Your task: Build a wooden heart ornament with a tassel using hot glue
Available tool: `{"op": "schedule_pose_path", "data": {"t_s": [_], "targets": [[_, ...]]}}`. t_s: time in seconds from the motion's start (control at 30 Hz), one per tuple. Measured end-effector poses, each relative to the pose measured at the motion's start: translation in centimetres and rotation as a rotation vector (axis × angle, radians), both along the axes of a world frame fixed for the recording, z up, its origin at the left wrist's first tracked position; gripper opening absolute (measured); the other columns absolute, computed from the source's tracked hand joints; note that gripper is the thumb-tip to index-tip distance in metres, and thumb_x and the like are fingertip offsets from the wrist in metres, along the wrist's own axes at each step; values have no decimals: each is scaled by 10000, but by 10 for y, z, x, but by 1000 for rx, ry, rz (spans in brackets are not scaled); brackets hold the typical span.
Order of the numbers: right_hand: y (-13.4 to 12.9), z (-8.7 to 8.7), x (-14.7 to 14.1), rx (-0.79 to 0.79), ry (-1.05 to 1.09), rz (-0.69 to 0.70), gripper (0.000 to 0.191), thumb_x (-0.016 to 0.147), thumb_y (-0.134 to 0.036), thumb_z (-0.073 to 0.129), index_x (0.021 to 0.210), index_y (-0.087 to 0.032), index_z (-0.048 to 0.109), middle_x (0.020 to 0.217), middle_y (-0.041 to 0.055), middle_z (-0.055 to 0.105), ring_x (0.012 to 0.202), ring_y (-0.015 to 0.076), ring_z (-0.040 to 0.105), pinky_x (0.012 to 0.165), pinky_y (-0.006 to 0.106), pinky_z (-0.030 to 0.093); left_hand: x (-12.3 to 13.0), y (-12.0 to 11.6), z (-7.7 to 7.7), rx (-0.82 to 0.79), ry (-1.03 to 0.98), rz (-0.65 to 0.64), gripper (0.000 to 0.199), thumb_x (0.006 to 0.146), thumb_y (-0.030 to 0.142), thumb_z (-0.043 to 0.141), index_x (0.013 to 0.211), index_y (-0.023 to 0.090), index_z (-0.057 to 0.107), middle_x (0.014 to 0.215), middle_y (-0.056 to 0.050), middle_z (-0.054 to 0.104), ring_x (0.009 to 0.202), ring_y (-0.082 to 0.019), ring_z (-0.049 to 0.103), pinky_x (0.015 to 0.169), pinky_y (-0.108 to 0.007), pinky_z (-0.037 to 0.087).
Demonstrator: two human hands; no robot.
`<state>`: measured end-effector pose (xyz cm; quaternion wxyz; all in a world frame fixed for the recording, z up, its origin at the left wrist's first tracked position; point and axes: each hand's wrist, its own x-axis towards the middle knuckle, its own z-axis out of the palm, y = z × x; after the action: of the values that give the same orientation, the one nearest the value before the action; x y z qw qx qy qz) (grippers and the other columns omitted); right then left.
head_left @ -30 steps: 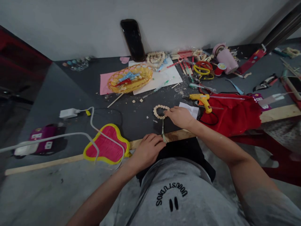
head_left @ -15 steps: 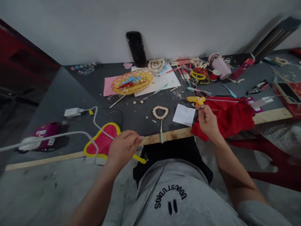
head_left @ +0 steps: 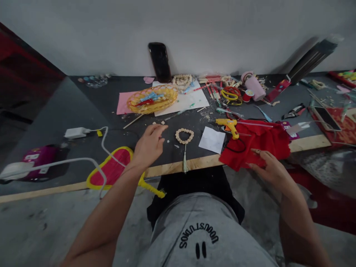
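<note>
My left hand [head_left: 148, 146] hovers over the dark table, left of a wooden-bead bracelet [head_left: 184, 136] with a pale tassel [head_left: 185, 159]. Its fingers are loosely bent and apart, with nothing visible in them. Two small light beads [head_left: 158, 122] lie just past its fingertips. My right hand [head_left: 269, 168] is open at the front edge of a red cloth [head_left: 264, 141], thumb and fingers spread; contact with the cloth cannot be made out. A yellow glue gun [head_left: 228, 126] rests on the cloth's left part. Between bracelet and cloth lies a white paper square [head_left: 212, 139].
A pink fan with yellow trim [head_left: 111, 170] lies under my left forearm, crossed by a white cable [head_left: 83, 159]. Behind are a yellow basket [head_left: 133, 107], a leaning phone [head_left: 160, 61], scissors [head_left: 229, 95] and a pink bottle [head_left: 255, 88]. Pliers [head_left: 294, 111] lie at right.
My left hand has moved up and forward from the fan's handle over the table. My right hand has drawn back from the glue gun toward the cloth's front edge, and its fingers have spread.
</note>
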<state>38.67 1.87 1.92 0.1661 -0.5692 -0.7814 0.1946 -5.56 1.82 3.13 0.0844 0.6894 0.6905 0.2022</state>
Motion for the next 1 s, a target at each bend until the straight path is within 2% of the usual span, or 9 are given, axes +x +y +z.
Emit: {"op": "schedule_pose_path", "data": {"t_s": [0.17, 0.33, 0.47, 0.57, 0.67, 0.73, 0.87, 0.93, 1.0], "targets": [[47, 12, -72, 71, 44, 192, 266, 966, -285, 479, 1160, -190, 635, 1247, 135, 647, 1221, 237, 595, 1062, 413, 480, 3, 33, -6, -77, 38, -86, 437, 871, 190, 455, 1287, 175, 587, 1318, -119, 565, 1162, -268, 582, 1036, -416, 465], [97, 7, -134, -1, -122, 265, 399, 942, -164, 494, 1333, -88, 518, 1411, 204, 547, 1333, 267, 509, 1068, 395, 478, -2, 55, -14, -99, 40, -132, 416, 874, 213, 487, 1273, 178, 597, 1302, -112, 613, 1239, -277, 544, 1073, -433, 433], [112, 1, -152, -52, -182, 321, 479, 913, -124, 512, 1389, -89, 463, 1397, 208, 566, 1234, 282, 593, 982, 407, 523, -7, 62, -15, -106, 8, -149, 394, 897, 241, 483, 1261, 156, 609, 1286, -123, 629, 1226, -272, 560, 1059, -423, 446], [117, 4, -154, -82, -205, 339, 455, 884, -110, 541, 1339, -106, 528, 1154, 165, 705, 1056, 275, 676, 893, 383, 542, -11, 65, -17, -109, -16, -168, 384, 901, 233, 478, 1250, 146, 614, 1279, -120, 635, 1231, -262, 559, 1063, -403, 442], [135, 19, -155, -59, -203, 343, 321, 860, -116, 558, 1171, -129, 636, 1001, 114, 729, 928, 243, 689, 838, 351, 533, -17, 65, -22, -141, -29, -191, 389, 897, 206, 468, 1254, 148, 610, 1264, -111, 643, 1190, -253, 584, 1037, -389, 458], [161, 31, -160, 58, -131, 333, 240, 858, -150, 562, 1073, -139, 667, 980, 97, 722, 890, 227, 680, 812, 340, 528, -20, 65, -24, -163, -42, -219, 398, 904, 207, 463, 1273, 147, 597, 1266, -111, 641, 1183, -249, 588, 1039, -385, 454], [238, 42, -189, 184, 81, 285, 203, 827, -204, 606, 1014, -156, 666, 882, 54, 704, 768, 195, 655, 741, 326, 531, -23, 63, -23, -252, -57, -345, 487, 898, 312, 565, 1355, 149, 528, 1359, -119, 596, 1270, -262, 530, 1112, -408, 387], [271, 41, -205, 246, 161, 238, 274, 860, -209, 567, 1122, -162, 633, 1007, 81, 691, 803, 193, 660, 766, 342, 532, -21, 61, -22, -285, -43, -383, 568, 872, 336, 627, 1391, 152, 489, 1411, -124, 560, 1309, -274, 494, 1136, -428, 354], [283, 39, -216, 282, 216, 237, 390, 865, -228, 581, 1252, -182, 567, 1198, 112, 636, 840, 185, 664, 782, 347, 535, -19, 59, -23, -298, -25, -395, 616, 854, 330, 666, 1410, 154, 466, 1421, -131, 548, 1319, -281, 477, 1136, -432, 347]]}}
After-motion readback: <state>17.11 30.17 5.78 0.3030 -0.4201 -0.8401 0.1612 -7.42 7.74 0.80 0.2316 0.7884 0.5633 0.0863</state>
